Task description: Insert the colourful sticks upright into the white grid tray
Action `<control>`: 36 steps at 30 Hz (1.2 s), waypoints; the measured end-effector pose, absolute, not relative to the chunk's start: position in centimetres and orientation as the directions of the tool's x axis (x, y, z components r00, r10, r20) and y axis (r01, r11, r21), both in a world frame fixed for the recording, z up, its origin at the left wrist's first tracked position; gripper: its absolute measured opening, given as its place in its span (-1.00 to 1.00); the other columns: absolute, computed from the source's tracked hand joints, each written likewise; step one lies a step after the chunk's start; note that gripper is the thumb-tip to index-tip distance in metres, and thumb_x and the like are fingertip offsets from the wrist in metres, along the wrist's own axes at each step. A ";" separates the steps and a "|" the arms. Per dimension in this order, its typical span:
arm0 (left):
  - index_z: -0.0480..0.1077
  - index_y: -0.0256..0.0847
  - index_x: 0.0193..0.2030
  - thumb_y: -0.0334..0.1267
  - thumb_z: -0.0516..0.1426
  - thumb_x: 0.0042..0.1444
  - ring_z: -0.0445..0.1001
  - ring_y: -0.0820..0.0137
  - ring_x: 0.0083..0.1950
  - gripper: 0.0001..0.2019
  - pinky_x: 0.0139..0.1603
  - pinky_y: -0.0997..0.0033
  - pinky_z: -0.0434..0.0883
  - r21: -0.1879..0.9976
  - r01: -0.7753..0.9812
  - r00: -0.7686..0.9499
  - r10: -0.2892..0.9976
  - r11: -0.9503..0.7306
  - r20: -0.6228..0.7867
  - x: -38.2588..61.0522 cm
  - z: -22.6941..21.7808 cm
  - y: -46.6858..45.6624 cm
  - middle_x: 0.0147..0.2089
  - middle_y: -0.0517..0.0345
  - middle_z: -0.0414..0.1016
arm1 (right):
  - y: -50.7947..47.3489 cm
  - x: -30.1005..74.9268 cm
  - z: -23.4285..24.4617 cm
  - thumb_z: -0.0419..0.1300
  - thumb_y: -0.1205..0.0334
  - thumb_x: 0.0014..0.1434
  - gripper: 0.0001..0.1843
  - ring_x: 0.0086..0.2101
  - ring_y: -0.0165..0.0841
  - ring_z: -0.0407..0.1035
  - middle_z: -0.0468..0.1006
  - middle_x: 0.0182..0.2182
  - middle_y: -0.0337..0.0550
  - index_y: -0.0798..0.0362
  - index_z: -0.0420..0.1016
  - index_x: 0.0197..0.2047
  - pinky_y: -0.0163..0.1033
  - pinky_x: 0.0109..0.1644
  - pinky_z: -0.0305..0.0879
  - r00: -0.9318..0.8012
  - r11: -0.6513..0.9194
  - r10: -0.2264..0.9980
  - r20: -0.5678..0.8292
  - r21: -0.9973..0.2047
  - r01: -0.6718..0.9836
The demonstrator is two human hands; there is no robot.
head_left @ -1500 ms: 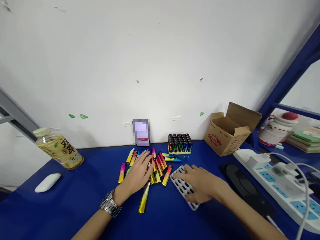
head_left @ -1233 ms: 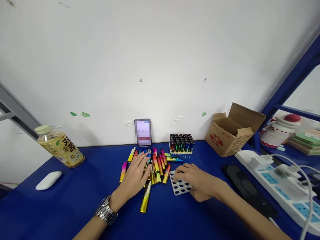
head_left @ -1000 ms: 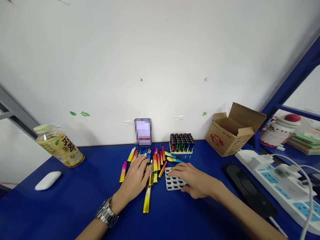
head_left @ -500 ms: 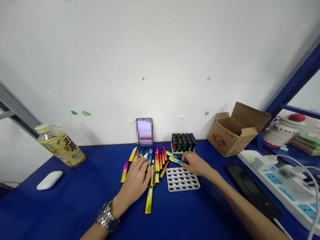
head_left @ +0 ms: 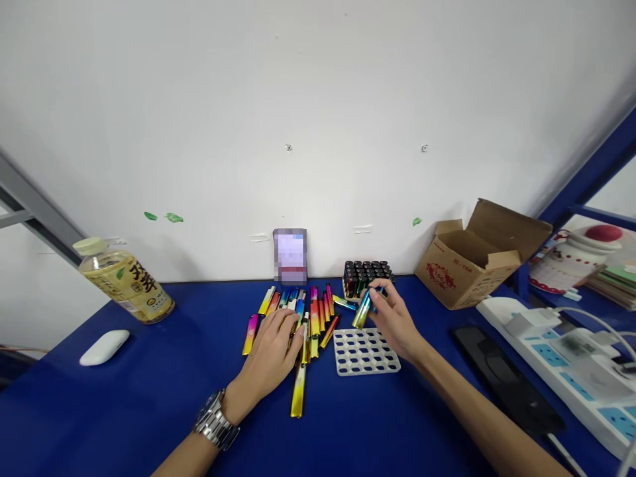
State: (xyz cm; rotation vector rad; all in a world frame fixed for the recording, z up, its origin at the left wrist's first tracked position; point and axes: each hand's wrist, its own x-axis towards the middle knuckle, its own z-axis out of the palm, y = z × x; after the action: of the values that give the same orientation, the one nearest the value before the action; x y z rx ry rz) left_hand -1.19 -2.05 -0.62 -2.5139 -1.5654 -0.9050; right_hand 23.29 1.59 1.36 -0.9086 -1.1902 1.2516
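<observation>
A pile of shiny rainbow-coloured lighters point(head_left: 313, 315) lies on the blue table point(head_left: 149, 397) by the wall. My left hand point(head_left: 271, 354), a metal watch on its wrist, rests flat on the pile's near side with fingers spread. My right hand point(head_left: 392, 318) is raised a little above the table and pinches one gold-and-blue lighter point(head_left: 362, 310) at a tilt. Just below it lies an empty white tray with rows of holes point(head_left: 365, 351). Behind it a second tray point(head_left: 366, 278) stands full of upright lighters.
A tea bottle point(head_left: 124, 285) and a white mouse point(head_left: 104, 346) sit at the left. A small phone point(head_left: 290, 256) leans on the wall. An open cardboard box point(head_left: 477, 255), a black flat object point(head_left: 501, 384) and a white power strip point(head_left: 561, 364) are at the right.
My right hand slid the white tray leftward beside the pile, let it go, reached to the loose lighters behind it and picked one up. My left hand stayed on the pile.
</observation>
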 end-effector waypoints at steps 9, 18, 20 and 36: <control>0.34 -0.26 -0.07 -0.24 -0.07 0.29 0.37 0.25 0.05 -0.76 0.09 0.12 0.37 0.258 0.828 0.328 0.803 -0.499 0.498 -1.3 -0.7 -2.0 -0.09 -0.02 0.44 | 0.8 21.0 0.7 0.18 -0.10 0.12 -0.67 -0.71 -0.52 0.04 0.20 -0.73 -0.44 0.01 0.31 -0.34 -0.39 -0.62 0.03 -0.108 0.018 0.992 0.065 -0.923 -0.384; 0.34 -0.27 -0.07 -0.25 -0.06 0.28 0.36 0.26 0.05 -0.77 0.10 0.12 0.36 0.239 0.828 0.338 0.792 -0.507 0.509 -1.4 -0.9 -2.0 -0.08 -0.02 0.43 | 0.9 21.4 -0.2 0.05 0.24 -0.09 -0.72 -0.72 -0.58 -0.20 -0.01 -0.78 -0.43 0.00 0.05 -0.72 -0.37 -0.67 -0.27 -0.064 0.134 0.988 0.140 -0.986 -0.100; 0.33 -0.27 -0.07 -0.26 -0.06 0.28 0.36 0.26 0.05 -0.78 0.11 0.11 0.35 0.232 0.830 0.343 0.792 -0.507 0.506 -1.4 -1.0 -2.0 -0.08 -0.02 0.42 | 0.9 21.5 -0.2 0.05 0.24 -0.07 -0.73 -0.71 -0.57 -0.21 -0.02 -0.76 -0.42 0.00 0.05 -0.69 -0.37 -0.66 -0.26 -0.072 0.155 0.984 0.160 -0.985 -0.073; 0.33 -0.25 -0.05 -0.25 -0.05 0.27 0.37 0.25 0.05 -0.78 0.09 0.13 0.37 0.218 0.832 0.347 0.785 -0.511 0.513 -1.4 -1.0 -2.0 -0.07 -0.01 0.43 | 0.7 21.7 -0.5 -0.06 -0.11 0.29 -0.57 -0.43 -0.37 0.31 0.40 -0.45 -0.17 0.07 0.42 -0.21 -0.24 -0.30 0.28 -0.247 0.193 0.939 0.237 -0.962 -0.192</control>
State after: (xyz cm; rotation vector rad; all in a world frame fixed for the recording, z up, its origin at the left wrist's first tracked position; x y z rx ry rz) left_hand -1.42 -1.95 -1.04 -2.5109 -1.5100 -0.8838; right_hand 21.70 0.73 -0.45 -0.7839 -1.3709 1.3066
